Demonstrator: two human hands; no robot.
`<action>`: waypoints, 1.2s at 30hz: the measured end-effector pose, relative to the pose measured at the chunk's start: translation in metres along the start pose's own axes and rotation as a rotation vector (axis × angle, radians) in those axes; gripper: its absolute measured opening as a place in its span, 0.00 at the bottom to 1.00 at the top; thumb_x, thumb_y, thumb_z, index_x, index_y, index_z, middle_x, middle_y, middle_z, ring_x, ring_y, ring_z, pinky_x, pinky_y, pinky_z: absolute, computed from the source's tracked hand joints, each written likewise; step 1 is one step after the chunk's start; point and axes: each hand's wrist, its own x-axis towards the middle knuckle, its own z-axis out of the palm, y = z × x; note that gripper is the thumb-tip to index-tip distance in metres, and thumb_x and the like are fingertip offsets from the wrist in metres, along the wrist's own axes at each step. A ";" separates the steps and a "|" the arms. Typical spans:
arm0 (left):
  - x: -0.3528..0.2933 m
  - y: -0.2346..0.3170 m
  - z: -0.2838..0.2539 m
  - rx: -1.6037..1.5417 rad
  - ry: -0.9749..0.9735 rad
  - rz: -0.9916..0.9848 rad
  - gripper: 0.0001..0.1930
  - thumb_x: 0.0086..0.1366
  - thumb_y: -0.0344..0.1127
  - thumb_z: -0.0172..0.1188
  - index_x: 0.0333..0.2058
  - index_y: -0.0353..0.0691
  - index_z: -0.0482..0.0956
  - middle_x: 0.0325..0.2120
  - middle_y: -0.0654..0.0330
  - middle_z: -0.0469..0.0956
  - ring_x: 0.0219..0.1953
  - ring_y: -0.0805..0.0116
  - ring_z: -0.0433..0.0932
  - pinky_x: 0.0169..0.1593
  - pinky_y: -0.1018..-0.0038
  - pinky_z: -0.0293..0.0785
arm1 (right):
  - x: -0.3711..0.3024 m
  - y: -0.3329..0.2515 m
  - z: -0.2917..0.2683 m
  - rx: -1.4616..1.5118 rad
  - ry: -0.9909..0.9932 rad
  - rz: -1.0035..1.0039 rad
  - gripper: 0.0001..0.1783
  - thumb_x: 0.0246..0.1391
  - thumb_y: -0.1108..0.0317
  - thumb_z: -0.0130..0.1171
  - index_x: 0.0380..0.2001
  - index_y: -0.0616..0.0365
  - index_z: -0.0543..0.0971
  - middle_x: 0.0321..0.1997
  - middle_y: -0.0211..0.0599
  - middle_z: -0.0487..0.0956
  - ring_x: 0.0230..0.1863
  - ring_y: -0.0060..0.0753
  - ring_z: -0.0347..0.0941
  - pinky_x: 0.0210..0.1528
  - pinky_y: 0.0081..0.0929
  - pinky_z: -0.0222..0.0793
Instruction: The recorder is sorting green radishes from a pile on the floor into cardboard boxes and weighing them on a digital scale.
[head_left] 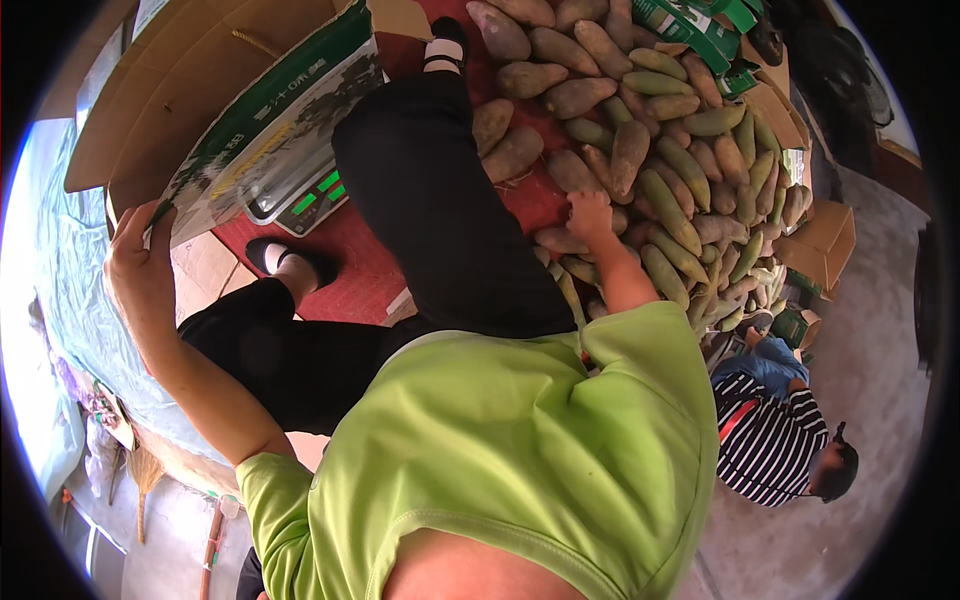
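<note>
My left hand (140,262) is closed on the near edge of a large cardboard box (262,122), whose printed side is green and white. The box stands tilted over a digital scale (305,200) with green lit displays. To the right, my right hand (591,217) lies at the near left edge of a big heap of long green and reddish mangoes (672,195). Its fingers are curled, and whatever is under them is hidden. One reddish mango (572,172) is just beyond the fingertips, and another mango (560,240) lies beside the wrist.
A red mat (360,285) lies beneath my legs and the scale. Green packaging (690,35) stands behind the heap, and a brown carton (822,243) at its right. Another person in a striped shirt (770,437) sits at the right. A broom (145,475) is at the lower left.
</note>
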 end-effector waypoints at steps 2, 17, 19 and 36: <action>0.000 -0.001 0.000 -0.016 0.007 -0.003 0.07 0.59 0.29 0.59 0.36 0.35 0.78 0.29 0.57 0.77 0.31 0.60 0.77 0.38 0.75 0.70 | -0.017 -0.004 0.015 -0.080 -0.041 0.002 0.22 0.44 0.67 0.59 0.47 0.47 0.72 0.54 0.34 0.70 0.59 0.42 0.61 0.53 0.44 0.64; 0.002 0.011 -0.004 0.039 0.021 -0.026 0.06 0.58 0.29 0.58 0.34 0.40 0.79 0.29 0.58 0.77 0.32 0.56 0.77 0.36 0.70 0.71 | -0.016 -0.028 0.079 -0.413 -0.116 -0.181 0.12 0.58 0.64 0.44 0.41 0.47 0.74 0.46 0.30 0.75 0.53 0.34 0.65 0.54 0.55 0.55; 0.001 0.012 -0.005 0.024 0.006 -0.034 0.05 0.58 0.30 0.58 0.34 0.40 0.79 0.29 0.58 0.77 0.31 0.57 0.77 0.36 0.70 0.71 | -0.015 -0.030 0.071 -0.334 -0.167 -0.109 0.12 0.57 0.64 0.46 0.44 0.47 0.73 0.47 0.31 0.75 0.55 0.35 0.65 0.54 0.54 0.57; -0.006 0.015 -0.011 0.110 -0.001 -0.051 0.07 0.56 0.34 0.58 0.34 0.43 0.81 0.28 0.60 0.76 0.34 0.56 0.77 0.37 0.65 0.71 | 0.039 -0.109 -0.255 1.307 0.606 -0.473 0.32 0.44 0.73 0.66 0.52 0.67 0.65 0.50 0.43 0.72 0.52 0.34 0.70 0.53 0.30 0.67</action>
